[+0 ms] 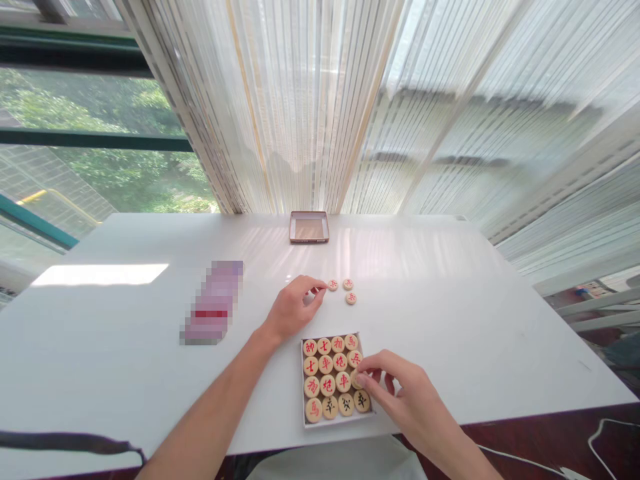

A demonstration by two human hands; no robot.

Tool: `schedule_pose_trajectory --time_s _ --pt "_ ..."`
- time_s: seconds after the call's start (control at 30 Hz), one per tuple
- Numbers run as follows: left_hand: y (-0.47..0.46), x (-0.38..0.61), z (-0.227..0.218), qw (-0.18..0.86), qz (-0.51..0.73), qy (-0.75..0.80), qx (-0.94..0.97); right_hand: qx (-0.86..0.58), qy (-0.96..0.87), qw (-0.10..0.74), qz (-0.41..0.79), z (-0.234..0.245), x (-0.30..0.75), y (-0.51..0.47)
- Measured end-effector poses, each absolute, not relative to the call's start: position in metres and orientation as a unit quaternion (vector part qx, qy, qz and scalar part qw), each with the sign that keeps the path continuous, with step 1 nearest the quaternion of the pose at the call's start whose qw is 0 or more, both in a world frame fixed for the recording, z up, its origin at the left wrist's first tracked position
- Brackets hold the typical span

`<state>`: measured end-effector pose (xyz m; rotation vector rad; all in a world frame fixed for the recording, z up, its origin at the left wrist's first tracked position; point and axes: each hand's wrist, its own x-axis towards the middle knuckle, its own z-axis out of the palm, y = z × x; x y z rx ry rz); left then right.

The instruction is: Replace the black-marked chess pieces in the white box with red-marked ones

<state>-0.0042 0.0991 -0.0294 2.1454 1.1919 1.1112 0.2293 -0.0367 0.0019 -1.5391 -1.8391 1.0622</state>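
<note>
Several round wooden xiangqi pieces with red or black characters sit in rows inside a shallow square box (338, 423) near the table's front edge. My right hand (407, 390) is over the box's right side, thumb and forefinger closed on a xiangqi piece (356, 380) in the third row; its face is partly covered. Beyond the box, my left hand (295, 307) has its thumb and forefinger pinched at the left edge of a red-marked piece (333, 285) on the table. Two more red-marked pieces, one behind (348, 284) and one in front (351, 299), lie just right of it.
An open box lid (309, 241) lies at the table's back edge. A blurred purple item (214, 303) is on the white table (440, 320) to the left. A dark strap (70, 441) crosses the lower left. Curtains and windows stand behind the table.
</note>
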Motion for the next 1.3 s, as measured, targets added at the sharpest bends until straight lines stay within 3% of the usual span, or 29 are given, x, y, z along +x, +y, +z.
schedule_pose_trajectory --time_s 0.37,0.5,0.73,0.87,1.0,1.3 --pt "0.099 -0.004 -0.030 0.220 0.403 0.433 0.775 -0.564 -0.729 0.263 0.285 -0.011 0.225 -0.042" --pt "0.098 -0.004 -0.031 0.224 0.400 0.435 0.775 -0.505 -0.767 0.304 0.256 -0.013 0.224 -0.047" --pt "0.096 -0.006 -0.017 0.261 0.404 0.432 0.763 -0.439 -0.820 0.303 0.208 -0.016 0.215 -0.050" --pt "0.079 -0.016 0.022 0.352 0.311 0.378 0.798 -0.448 -0.811 0.312 0.209 -0.018 0.215 -0.049" --pt "0.049 -0.020 0.046 0.353 0.190 0.335 0.853 -0.443 -0.809 0.327 0.208 -0.018 0.218 -0.049" --pt "0.019 -0.019 0.014 0.290 0.160 0.408 0.851 -0.428 -0.823 0.319 0.195 -0.020 0.223 -0.050"
